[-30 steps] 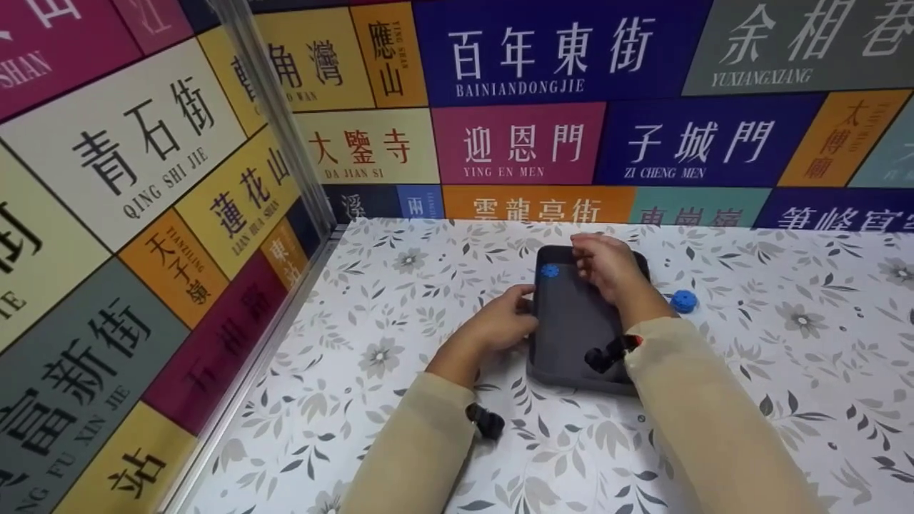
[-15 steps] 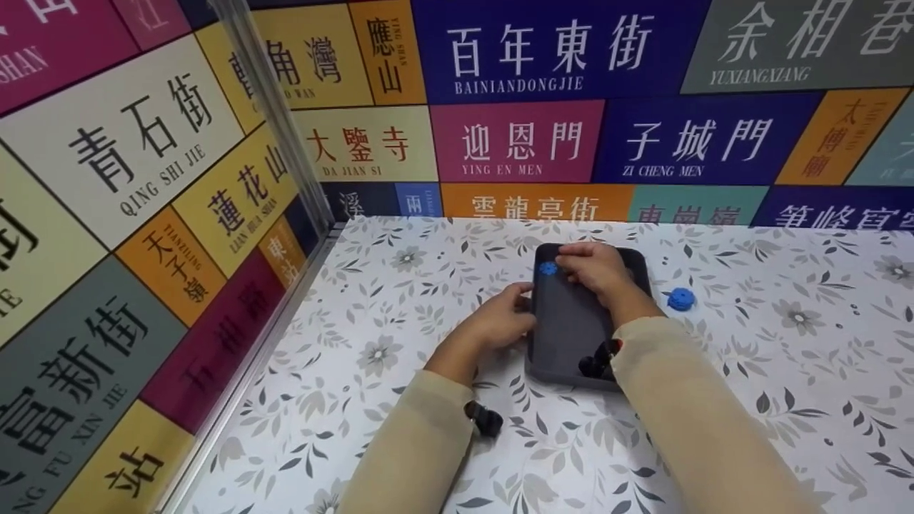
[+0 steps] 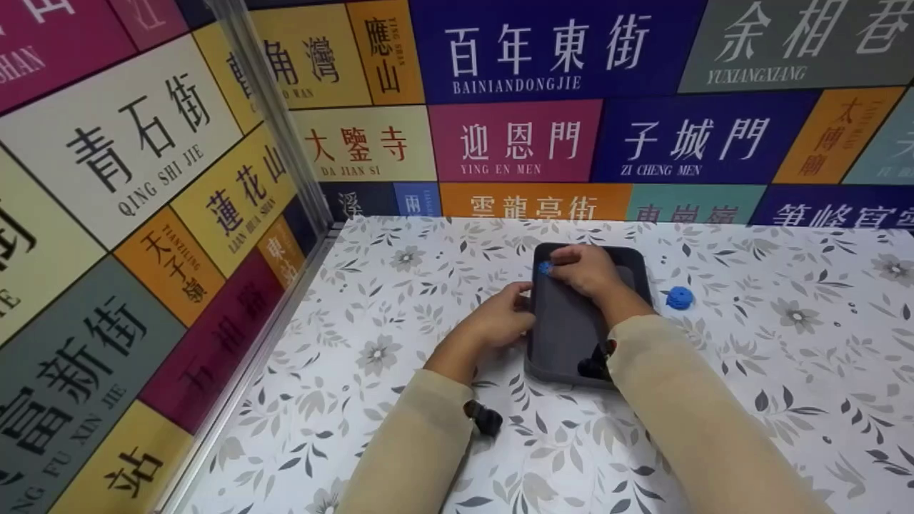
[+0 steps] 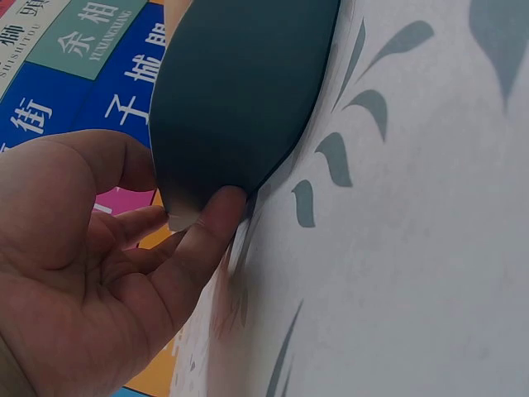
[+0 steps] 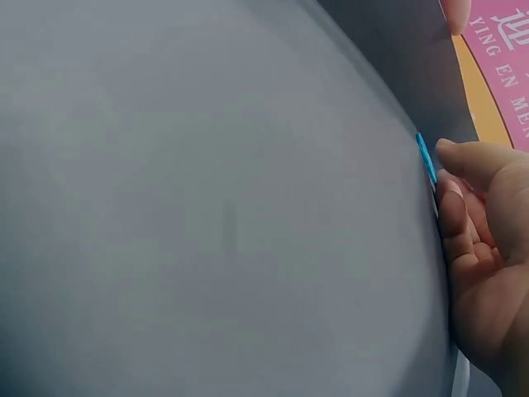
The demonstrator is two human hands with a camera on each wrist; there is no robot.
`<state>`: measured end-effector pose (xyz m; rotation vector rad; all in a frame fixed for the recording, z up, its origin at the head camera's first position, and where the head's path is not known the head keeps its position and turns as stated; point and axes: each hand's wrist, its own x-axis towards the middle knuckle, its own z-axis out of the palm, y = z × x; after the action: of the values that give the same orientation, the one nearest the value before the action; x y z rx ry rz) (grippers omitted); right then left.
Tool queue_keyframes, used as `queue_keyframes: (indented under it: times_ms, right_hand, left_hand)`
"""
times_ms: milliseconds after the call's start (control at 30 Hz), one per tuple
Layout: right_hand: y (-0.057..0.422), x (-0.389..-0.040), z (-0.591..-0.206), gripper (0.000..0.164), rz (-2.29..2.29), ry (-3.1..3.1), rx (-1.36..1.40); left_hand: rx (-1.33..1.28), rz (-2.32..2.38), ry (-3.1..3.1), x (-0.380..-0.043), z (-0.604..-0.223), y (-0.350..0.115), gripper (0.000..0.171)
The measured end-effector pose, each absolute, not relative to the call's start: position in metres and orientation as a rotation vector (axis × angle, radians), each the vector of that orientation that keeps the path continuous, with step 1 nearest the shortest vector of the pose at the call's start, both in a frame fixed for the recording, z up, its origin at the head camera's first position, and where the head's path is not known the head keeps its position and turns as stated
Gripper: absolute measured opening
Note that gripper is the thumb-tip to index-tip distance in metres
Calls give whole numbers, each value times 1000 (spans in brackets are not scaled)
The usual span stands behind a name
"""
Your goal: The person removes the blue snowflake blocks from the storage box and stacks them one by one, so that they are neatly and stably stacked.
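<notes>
A dark grey rectangular tray lies on the table, its long side running away from me. My left hand grips the tray's left rim; in the left wrist view its thumb and a finger meet the dark wall. My right hand reaches over the tray to its far left corner. Its thumb and fingertips pinch at a small blue notched disc, seen as a thin blue edge in the right wrist view. The fingers hide part of that disc.
A small stack of blue notched discs sits on the table right of the tray. The table has a white leaf-patterned cover. Sign-covered panels stand behind and to the left. Black wrist cameras are on both sleeves.
My right hand has moved left across the tray to the disc in the far left corner. The left hand stays on the rim.
</notes>
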<state>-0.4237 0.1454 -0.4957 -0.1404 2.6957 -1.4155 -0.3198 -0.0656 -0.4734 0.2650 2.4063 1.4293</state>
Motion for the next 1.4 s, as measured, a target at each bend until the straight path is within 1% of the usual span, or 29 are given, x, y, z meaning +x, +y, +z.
queue_keyframes:
  times_ms: [300, 700, 1200, 1400]
  right_hand:
    - [140, -425, -495, 39, -1299, 2753, -203]
    - [141, -425, -494, 42, -1221, 2787, -217]
    - [145, -423, -492, 32, -1166, 2845, -233]
    - [146, -422, -492, 30, -1242, 2825, -196]
  left_hand:
    - [245, 1431, 2407, -320, -473, -64, 73]
    - [247, 1393, 2452, -320, -474, -65, 71]
    - [234, 1414, 2417, -320, -474, -65, 73]
    - [238, 1416, 2424, -319, -474, -66, 73]
